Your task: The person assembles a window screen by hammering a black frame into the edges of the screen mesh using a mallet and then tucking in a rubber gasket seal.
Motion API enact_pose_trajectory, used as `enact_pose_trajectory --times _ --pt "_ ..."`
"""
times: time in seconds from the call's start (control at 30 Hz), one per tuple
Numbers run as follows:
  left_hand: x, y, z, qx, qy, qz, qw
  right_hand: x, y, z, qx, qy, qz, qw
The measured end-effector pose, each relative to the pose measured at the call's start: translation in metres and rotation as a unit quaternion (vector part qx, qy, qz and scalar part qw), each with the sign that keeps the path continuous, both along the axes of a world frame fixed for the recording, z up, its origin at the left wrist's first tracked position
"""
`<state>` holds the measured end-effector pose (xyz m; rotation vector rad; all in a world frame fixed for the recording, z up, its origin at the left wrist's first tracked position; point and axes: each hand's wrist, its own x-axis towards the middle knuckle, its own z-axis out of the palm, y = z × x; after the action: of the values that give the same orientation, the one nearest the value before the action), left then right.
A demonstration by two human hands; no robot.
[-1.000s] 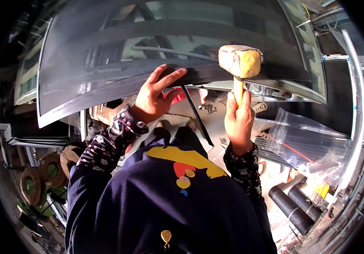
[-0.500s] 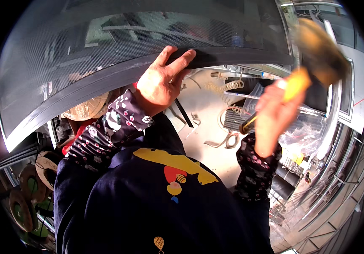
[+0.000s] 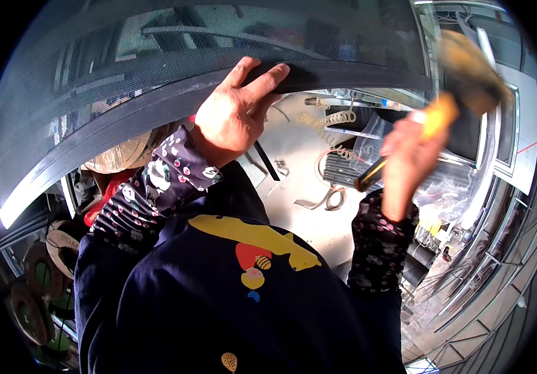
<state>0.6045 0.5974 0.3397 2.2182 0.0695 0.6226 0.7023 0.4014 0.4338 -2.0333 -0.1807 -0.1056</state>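
Observation:
A large dark mesh screen panel (image 3: pixel 175 62) with a dark frame bar (image 3: pixel 156 106) along its near edge spans the upper left. My left hand (image 3: pixel 228 118) rests over that bar, back of the hand up. Its visible fingers are spread and stretched out on the frame; the thumb is not clearly seen. At the right, my right hand (image 3: pixel 409 149) is closed round the yellow and black handle of a mallet (image 3: pixel 468 71). The mallet's yellowish-brown head is raised beside the panel's right corner, apart from it and blurred.
Below the panel lies a pale surface (image 3: pixel 299 156) with a dark strip (image 3: pixel 267 161), a coiled hose (image 3: pixel 337 118) and clear plastic sheeting (image 3: pixel 449 181). Spools (image 3: pixel 62 246) stand at lower left. A white-framed panel (image 3: pixel 521 131) and long metal profiles (image 3: pixel 499 268) occupy the right.
The view has shifted slightly, so the panel and my left hand sit a little farther left and higher. My right hand still holds the mallet raised and in motion.

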Motion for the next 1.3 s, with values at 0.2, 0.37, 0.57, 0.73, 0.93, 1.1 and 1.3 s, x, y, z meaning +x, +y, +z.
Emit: enact_pose_trajectory --times 0.2,0.37,0.57,0.73,0.93,1.1,1.3 --pt "0.007 -0.002 0.006 0.018 -0.024 -0.016 0.999 -0.023 -0.022 -0.097 -0.299 -0.078 0.096 0.946" --pt "0.004 0.004 0.003 0.091 -0.043 0.002 0.995 -0.036 -0.048 -0.1 -0.15 0.01 0.148 0.978" --pt "0.001 0.001 0.015 0.114 0.02 0.008 0.993 -0.072 -0.098 -0.179 -0.211 0.184 0.134 0.951" --pt "-0.004 -0.004 0.022 0.056 0.093 0.06 0.992 -0.002 -0.049 -0.253 -0.178 0.057 0.141 0.972" --pt "-0.007 -0.001 0.025 0.07 0.139 0.072 0.985 0.066 0.051 -0.348 -0.063 -0.054 0.325 0.942" --pt "-0.005 -0.007 0.026 0.017 0.144 0.088 0.985 0.119 0.125 -0.378 -0.075 -0.081 0.371 0.922" --pt "-0.003 -0.006 0.03 0.077 0.124 0.075 0.987 0.158 0.153 -0.373 -0.103 -0.064 0.393 0.912"
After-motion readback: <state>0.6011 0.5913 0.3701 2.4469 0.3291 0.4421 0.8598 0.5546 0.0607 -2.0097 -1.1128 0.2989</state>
